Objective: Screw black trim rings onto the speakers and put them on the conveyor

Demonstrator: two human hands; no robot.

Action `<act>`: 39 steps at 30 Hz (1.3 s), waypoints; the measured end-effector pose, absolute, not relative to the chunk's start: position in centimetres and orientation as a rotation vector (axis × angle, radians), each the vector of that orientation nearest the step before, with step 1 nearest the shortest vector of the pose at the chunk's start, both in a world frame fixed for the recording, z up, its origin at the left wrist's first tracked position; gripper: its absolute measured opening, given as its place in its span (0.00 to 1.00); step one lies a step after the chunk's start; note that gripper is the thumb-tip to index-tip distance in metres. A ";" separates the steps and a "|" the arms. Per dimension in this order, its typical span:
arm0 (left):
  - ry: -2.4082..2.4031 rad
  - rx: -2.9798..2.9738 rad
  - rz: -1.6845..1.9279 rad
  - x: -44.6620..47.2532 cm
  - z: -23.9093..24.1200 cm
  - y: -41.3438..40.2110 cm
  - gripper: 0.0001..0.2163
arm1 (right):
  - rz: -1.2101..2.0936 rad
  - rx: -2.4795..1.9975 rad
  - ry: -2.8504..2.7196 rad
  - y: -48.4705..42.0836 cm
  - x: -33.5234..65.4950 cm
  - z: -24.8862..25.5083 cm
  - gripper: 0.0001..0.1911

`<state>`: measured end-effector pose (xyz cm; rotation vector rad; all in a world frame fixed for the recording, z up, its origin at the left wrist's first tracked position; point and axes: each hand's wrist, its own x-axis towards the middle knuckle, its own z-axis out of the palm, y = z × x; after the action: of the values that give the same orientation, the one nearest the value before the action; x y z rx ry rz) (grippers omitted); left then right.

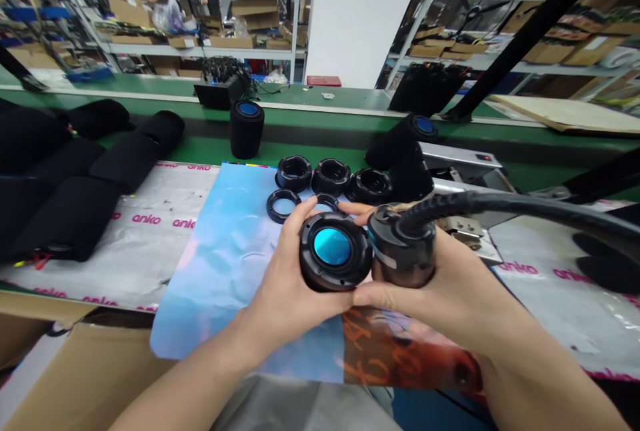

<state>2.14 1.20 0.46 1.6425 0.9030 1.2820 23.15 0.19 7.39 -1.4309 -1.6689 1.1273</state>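
My left hand (pixel 280 288) is wrapped round a round black speaker end piece (pixel 311 268) with a shiny blue disc in its centre. Close against its right side is a dark cylindrical corded tool (pixel 405 251), gripped in my right hand (pixel 453 288); its exact kind does not show. A thick black cable (pixel 505 204) bends away from the tool to the right. My right thumb meets the lower edge of the end piece. Just beyond my fingers lie several black rings and caps, among them a flat ring (pixel 271 206) and a deeper cap (pixel 332 178).
A printed blue sheet (pixel 215 264) covers the bench in front of me. Black fabric-covered cylinders (pixel 70 218) are piled at the left. One speaker (pixel 247 131) stands upright behind the sheet. A metal device (pixel 465 154) sits at the right; stocked shelves line the back.
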 end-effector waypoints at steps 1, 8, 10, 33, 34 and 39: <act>0.902 1.638 1.277 2.2 0.5 1.2 0.52 | 1.144 -1.417 -1.652 0.2 23.2 7.4 0.44; 0.883 1.646 1.318 2.2 0.5 1.2 0.53 | 1.040 -1.325 -1.606 0.3 22.8 6.9 0.49; 0.877 1.662 1.340 2.2 0.4 1.2 0.52 | 1.031 -1.334 -1.619 0.4 22.7 6.9 0.46; 0.821 1.829 1.388 1.5 0.1 1.1 0.55 | 1.085 -1.130 -1.888 1.5 23.3 8.5 0.33; 0.804 1.829 1.399 1.6 0.0 1.1 0.57 | 1.054 -1.146 -1.886 1.3 23.2 8.4 0.33; 0.817 1.817 1.469 2.1 -0.9 0.8 0.59 | 0.672 -1.281 -1.689 -0.3 22.5 7.2 0.35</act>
<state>2.06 0.81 -0.86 1.8166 0.8171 1.4690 22.52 -0.31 7.20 -1.2810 -1.6886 0.6722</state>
